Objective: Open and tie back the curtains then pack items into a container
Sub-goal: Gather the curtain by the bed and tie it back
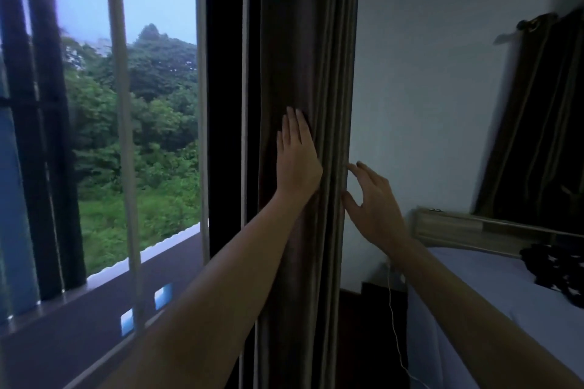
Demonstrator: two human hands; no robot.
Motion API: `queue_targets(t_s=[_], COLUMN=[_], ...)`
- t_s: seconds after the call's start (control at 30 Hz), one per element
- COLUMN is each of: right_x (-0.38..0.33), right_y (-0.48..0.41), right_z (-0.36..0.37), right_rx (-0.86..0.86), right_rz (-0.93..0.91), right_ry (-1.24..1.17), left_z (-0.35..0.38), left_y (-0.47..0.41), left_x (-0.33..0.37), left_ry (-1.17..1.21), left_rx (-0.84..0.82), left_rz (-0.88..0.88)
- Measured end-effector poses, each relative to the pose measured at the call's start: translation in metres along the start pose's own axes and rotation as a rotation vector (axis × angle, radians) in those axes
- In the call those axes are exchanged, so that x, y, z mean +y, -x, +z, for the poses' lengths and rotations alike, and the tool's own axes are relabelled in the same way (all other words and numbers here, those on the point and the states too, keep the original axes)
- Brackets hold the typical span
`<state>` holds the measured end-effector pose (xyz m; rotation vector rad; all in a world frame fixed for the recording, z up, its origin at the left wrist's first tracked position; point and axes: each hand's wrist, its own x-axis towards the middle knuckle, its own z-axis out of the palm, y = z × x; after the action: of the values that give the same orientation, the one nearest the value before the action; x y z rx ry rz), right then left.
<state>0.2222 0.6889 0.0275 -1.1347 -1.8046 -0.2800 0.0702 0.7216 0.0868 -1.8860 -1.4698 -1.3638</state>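
Note:
A dark brown striped curtain point(303, 50) hangs gathered into a narrow column at the right side of the window point(151, 88). My left hand point(297, 158) lies flat against the curtain's front folds, fingers pointing up. At the bundle's right edge my right hand point(373, 199) has its fingers spread, with fingertips and thumb touching the outer fold. Neither hand grips the fabric. No tie-back or container is in view.
The window shows vertical bars point(121, 110) with trees outside. A bed with pale sheets point(493, 303) and a wooden headboard point(458, 226) stands at right, dark cloth point(556, 271) lying on it. A second curtain point(543, 123) hangs at far right. A thin white cable point(395, 335) dangles beside the bed.

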Motion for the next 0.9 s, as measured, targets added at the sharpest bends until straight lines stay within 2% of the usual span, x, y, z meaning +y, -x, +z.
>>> queue_targets(t_s=[0.13, 0.37, 0.47, 0.6, 0.67, 0.8, 0.9], right_x=[0.009, 0.014, 0.011, -0.005, -0.015, -0.026, -0.03], right_y=[-0.029, -0.062, -0.064, -0.057, -0.055, -0.043, -0.013], right_z=[0.023, 0.066, 0.075, 0.081, 0.082, 0.083, 0.089], right_rx=[0.002, -0.039, 0.064, 0.24, 0.221, 0.07, 0.057], right_rz=[-0.056, -0.005, 0.047, 0.039, 0.046, 0.04, 0.068], right_ry=[-0.101, -0.25, -0.248, -0.141, -0.133, -0.25, -0.28], left_z=[0.027, 0.04, 0.032, 0.019, 0.015, 0.012, 0.004], left_y=[0.033, 0.073, 0.076, 0.082, 0.089, 0.097, 0.105], left_x=[-0.024, -0.067, -0.078, -0.084, -0.088, -0.095, -0.094], left_ry=[0.014, -0.198, -0.258, -0.199, -0.173, -0.158, -0.139], left_rx=[-0.034, -0.109, -0.124, -0.163, -0.186, -0.207, -0.225], left_rz=[-0.003, 0.024, 0.071, 0.1, 0.105, 0.102, 0.123])
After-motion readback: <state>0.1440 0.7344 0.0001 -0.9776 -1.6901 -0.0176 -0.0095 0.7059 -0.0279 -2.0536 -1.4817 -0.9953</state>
